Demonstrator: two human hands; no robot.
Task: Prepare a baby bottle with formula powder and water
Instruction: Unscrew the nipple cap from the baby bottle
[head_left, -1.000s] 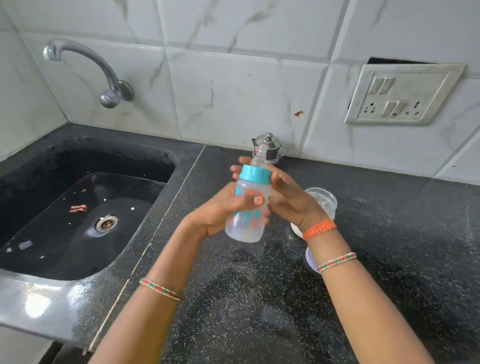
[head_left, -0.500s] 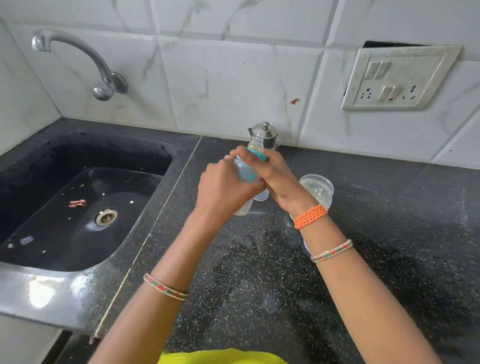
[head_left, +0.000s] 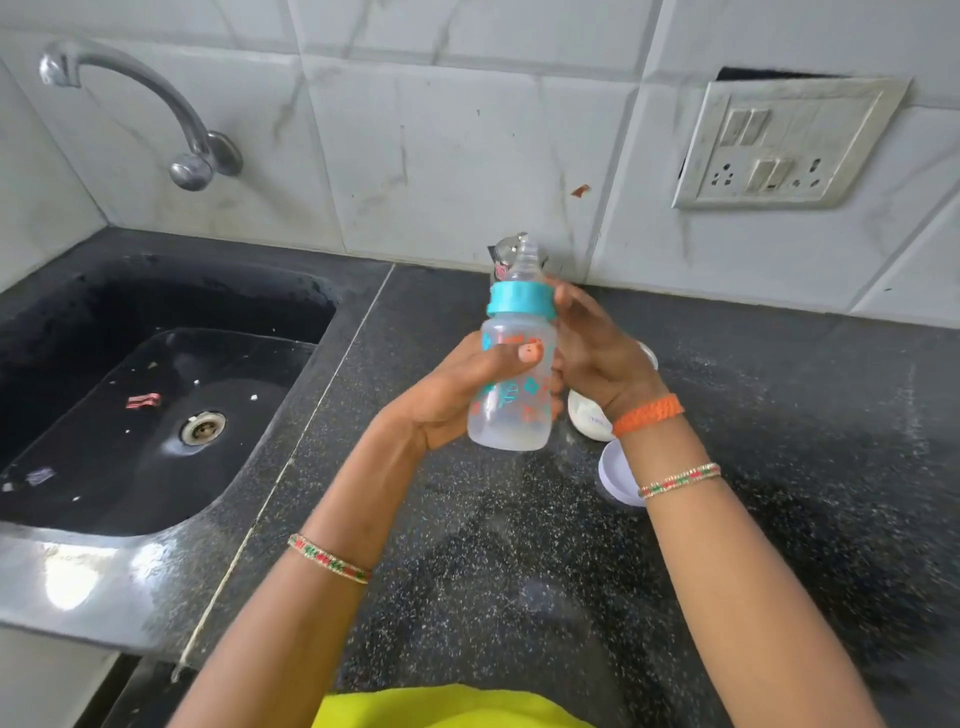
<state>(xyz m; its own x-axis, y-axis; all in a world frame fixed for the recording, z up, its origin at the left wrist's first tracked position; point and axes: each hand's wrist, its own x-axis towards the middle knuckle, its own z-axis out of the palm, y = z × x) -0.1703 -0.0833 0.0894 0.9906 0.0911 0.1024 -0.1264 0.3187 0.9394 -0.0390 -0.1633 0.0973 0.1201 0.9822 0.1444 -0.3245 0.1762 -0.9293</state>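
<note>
Holding a baby bottle (head_left: 511, 384) upright above the black counter (head_left: 779, 467), the left hand (head_left: 457, 395) wraps around the clear body, thumb across the printed front. Right hand (head_left: 597, 353) lies with loosely curved fingers against the bottle's far side, below the teal collar (head_left: 521, 300) and nipple (head_left: 524, 257). Behind the right wrist: a white container (head_left: 589, 421) and a round lid (head_left: 618, 475) on the counter. Sink (head_left: 156, 405) at left; tap (head_left: 156, 104) on the wall.
</note>
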